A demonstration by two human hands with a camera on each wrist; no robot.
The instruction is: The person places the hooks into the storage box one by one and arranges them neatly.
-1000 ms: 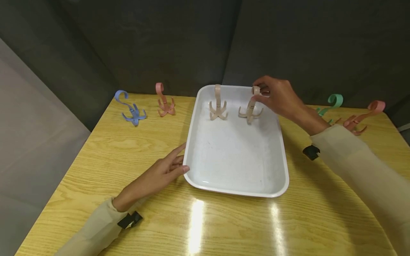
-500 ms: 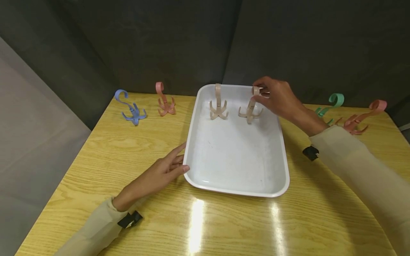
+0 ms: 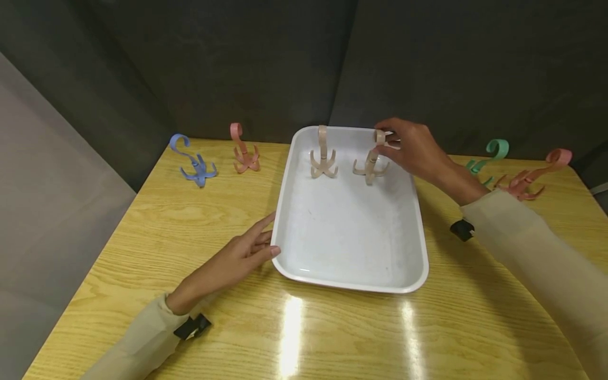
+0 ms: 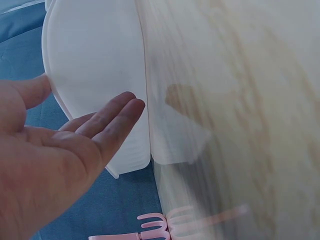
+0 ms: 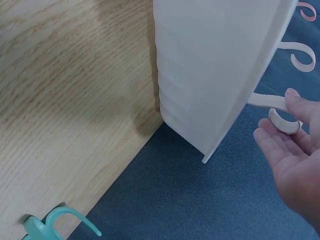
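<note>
At the far left a grey surface (image 3: 57,221) goes beside the wooden table (image 3: 185,211). Near the back left corner of the table there is the blue hook (image 3: 199,171), with its curled stem leaning to the left. In front, the left hand (image 3: 228,264) is at the side of the white tray (image 3: 351,227). Its fingers are quite straight and grip nothing; the thumb touches the rim, and in the left wrist view the other fingers lie along the outer wall. Behind this hand, near the blue one, the left pink hook (image 3: 247,161) is on the table.

The tray is in the middle. Inside, at its far end, the left beige hook (image 3: 323,166) has its prongs low and its stem up to the far rim. To the right, near it, is the right beige hook (image 3: 370,170), also in the tray; the right hand (image 3: 418,150) pinches its curled top between thumb and fingers.

Further right, beyond this hand, the green hook (image 3: 496,150) is partly hidden by the right arm. Last comes the right pink hook (image 3: 527,182), leaning to the right. A dark cloth (image 3: 247,63) hangs behind everything.
</note>
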